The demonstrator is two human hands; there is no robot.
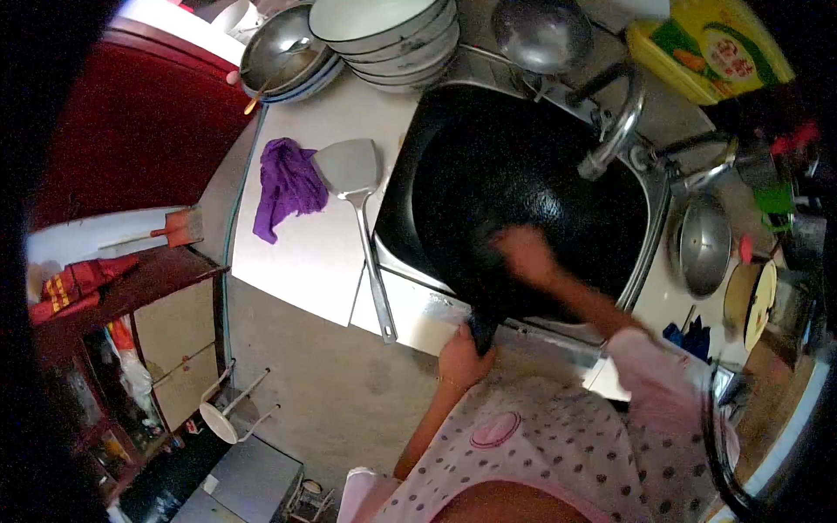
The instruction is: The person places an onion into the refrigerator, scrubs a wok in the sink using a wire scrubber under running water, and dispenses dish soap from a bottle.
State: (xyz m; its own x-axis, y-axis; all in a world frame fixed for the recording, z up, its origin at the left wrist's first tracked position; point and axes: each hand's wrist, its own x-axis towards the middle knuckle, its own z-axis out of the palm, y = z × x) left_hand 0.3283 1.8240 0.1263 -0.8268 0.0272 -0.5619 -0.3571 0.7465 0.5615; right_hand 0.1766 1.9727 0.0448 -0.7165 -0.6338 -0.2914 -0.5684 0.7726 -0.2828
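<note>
A large black wok (558, 166) lies in the sink (417, 261), its inner surface wet-looking and shiny. Its dark handle (481, 331) points toward my body, and my left hand (465, 359) is wrapped round it. Inside the wok, my right hand (527, 254) reaches down to the inner surface. Motion blurs its fingers, so whether it holds anything is unclear. Above the wok's right side hangs the faucet (617, 139). On the counter left of the sink lie a metal wok spatula (359, 196) and a crumpled purple cloth (295, 187).
Stacked bowls (384, 39) and a metal basin (288, 52) stand at the back left. A yellow container (711, 52) sits at the back right. A metal bowl (704, 244) stands right of the sink. A stool (222, 422) is on the floor, lower left.
</note>
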